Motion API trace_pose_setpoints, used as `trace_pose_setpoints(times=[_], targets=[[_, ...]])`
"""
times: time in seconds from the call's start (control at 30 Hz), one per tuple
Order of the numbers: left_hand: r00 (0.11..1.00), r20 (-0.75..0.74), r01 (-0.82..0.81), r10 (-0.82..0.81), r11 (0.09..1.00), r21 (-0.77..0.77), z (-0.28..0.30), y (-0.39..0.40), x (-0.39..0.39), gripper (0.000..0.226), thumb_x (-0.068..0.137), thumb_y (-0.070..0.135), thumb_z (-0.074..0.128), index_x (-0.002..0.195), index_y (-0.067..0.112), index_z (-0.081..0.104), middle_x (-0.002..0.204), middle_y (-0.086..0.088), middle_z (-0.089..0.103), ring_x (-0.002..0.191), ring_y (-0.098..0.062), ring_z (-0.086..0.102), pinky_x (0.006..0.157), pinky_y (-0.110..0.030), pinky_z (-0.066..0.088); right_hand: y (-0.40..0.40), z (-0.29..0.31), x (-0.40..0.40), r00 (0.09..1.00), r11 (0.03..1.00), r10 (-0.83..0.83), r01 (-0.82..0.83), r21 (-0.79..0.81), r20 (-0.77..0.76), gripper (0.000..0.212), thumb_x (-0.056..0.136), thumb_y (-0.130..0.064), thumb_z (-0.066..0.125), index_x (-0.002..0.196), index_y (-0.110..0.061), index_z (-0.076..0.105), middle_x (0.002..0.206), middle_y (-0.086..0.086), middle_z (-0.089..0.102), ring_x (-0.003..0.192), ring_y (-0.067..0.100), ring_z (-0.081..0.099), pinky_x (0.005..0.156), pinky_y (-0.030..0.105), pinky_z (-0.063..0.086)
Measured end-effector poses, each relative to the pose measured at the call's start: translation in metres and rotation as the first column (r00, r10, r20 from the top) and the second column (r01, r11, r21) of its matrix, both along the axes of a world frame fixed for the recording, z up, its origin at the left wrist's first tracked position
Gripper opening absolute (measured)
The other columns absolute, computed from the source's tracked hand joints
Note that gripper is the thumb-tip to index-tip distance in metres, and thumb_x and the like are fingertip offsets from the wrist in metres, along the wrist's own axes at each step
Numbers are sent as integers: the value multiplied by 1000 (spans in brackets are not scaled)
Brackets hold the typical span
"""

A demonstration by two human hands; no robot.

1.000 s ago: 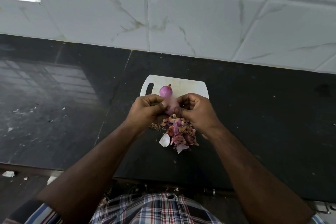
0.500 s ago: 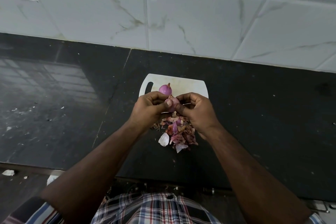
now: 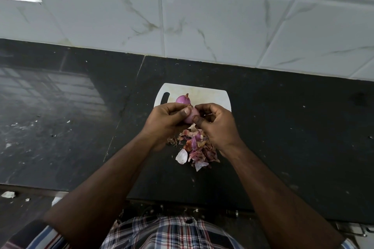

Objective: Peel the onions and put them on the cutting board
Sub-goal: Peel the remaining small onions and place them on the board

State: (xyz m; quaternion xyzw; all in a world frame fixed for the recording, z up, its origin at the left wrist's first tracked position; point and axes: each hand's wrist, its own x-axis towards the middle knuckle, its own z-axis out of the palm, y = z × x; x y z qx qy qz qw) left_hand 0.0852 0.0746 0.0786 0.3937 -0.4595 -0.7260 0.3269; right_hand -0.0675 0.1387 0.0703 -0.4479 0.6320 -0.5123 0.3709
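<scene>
I see both hands pinching one onion [image 3: 191, 115] over the cutting board's [image 3: 210, 97] near edge: left hand [image 3: 169, 120] fingers curled on it, right hand [image 3: 217, 122] thumb pressed against it. Peeled onion [image 3: 182, 99] sits on board. Skins pile [image 3: 197, 147] on counter [image 3: 293, 127], just beside board's near edge.

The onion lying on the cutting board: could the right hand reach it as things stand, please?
Probably yes, but not freely: the peeled onion lies on the cutting board just beyond the right hand, with nothing between. Both hands, left hand included, are busy holding the onion being peeled.
</scene>
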Motion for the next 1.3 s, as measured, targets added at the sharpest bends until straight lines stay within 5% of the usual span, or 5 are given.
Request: trace_pose_setpoints(times=[0.2,0.4,0.83,1.13,1.3], targets=[[992,-65,110,-107,993,46,-1,-5,12,25,92,-7,58,116,-7,66,93,-16,74,80,-20,72,70,-31,63,-1,-5,3,1000,1000,-18,18,14,-12,19,84,-20,80,102,-18,73,95,-3,75,92,14,72,81,37,63],[984,-118,141,-130,985,97,-1,-6,15,39,88,-17,55,124,-6,64,111,-21,72,93,-23,72,91,-36,57,-1,-3,2,1000,1000,-11,12,14,-15,20,84,-26,80,101,-19,73,94,-5,75,93,13,72,85,42,62],[998,66,-23,11,982,185,13,-3,-1,18,88,-16,54,91,-4,67,84,-17,73,69,-21,73,58,-29,61,0,-7,9,995,1000,8,-8,3,-99,22,83,-25,81,100,-16,71,95,-2,73,93,13,70,85,40,61],[999,-29,47,-41,964,261,12,-6,7,30,94,-10,45,112,-5,67,99,-20,74,84,-24,73,73,-33,64,-1,-5,1,998,1000,-18,17,18,64,16,83,-20,82,95,-18,72,90,-2,75,89,15,72,80,35,61],[997,36,56,-64,979,197,10,-3,6,15,91,-9,57,99,-2,68,87,-15,73,75,-21,72,68,-30,63,3,-3,5,1000,999,25,-25,24,4,18,84,-24,81,98,-20,71,92,-3,74,91,14,72,82,34,62]])
